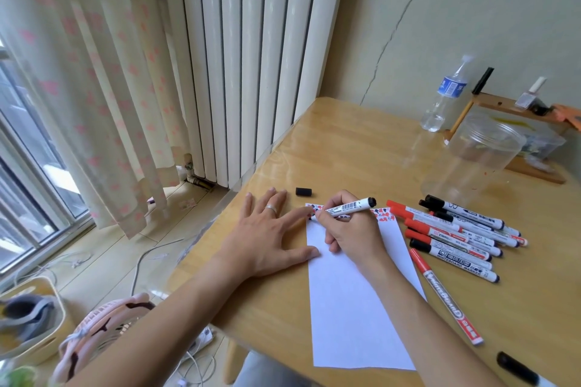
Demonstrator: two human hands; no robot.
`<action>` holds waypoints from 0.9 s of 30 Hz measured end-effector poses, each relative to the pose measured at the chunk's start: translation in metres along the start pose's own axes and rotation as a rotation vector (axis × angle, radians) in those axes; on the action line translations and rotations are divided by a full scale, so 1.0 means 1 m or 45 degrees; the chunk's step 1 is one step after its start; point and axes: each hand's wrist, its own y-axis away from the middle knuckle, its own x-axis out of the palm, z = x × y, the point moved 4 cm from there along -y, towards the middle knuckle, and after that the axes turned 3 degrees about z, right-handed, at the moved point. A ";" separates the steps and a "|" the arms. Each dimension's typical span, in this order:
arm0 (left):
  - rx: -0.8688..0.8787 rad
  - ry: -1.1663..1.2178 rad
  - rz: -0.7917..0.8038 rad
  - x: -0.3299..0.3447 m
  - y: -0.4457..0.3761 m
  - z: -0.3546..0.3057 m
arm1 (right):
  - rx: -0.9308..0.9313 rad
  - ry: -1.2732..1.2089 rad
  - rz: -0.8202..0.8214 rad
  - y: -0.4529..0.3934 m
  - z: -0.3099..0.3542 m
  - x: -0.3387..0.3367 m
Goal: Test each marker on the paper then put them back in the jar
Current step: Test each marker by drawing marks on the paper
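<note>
Marker in use (349, 207): white barrel with barcode label, black end, pinched in the curled fingers of the right hand (349, 229), its tip down at the far edge of the paper (352, 298), among red and black test marks there. Paper: white sheet lying near the middle of the wooden table (361, 148), long side running near to far. Left hand (267, 239): fingers straight and spread, pressing flat on the table with thumb and forefinger on the paper's left edge; a ring on one finger. Loose black cap (303, 191): lying on the table just beyond the left hand, apart from the marker. Marker pile (456, 236): red- and black-capped whiteboard markers lying right of the paper, one red marker (446, 295) nearer and alone beside the sheet. Jar (474, 160): clear plastic, open, apparently empty, far right beyond the pile. Water bottle (446, 97): behind the jar by the wall. Risks, as judged: the tested and untested markers share one pile and may be confused; the loose cap could roll off the table's far-left edge or be left off, drying the tip; ink may strike through or past the paper's edge onto the table.
</note>
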 end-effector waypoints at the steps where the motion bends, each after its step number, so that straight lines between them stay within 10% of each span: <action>1: 0.000 -0.007 0.001 0.000 0.000 0.000 | -0.001 0.005 0.002 0.000 0.000 0.000; 27: 0.011 -0.013 -0.017 -0.001 0.000 -0.001 | 0.019 -0.022 0.005 -0.001 -0.003 -0.002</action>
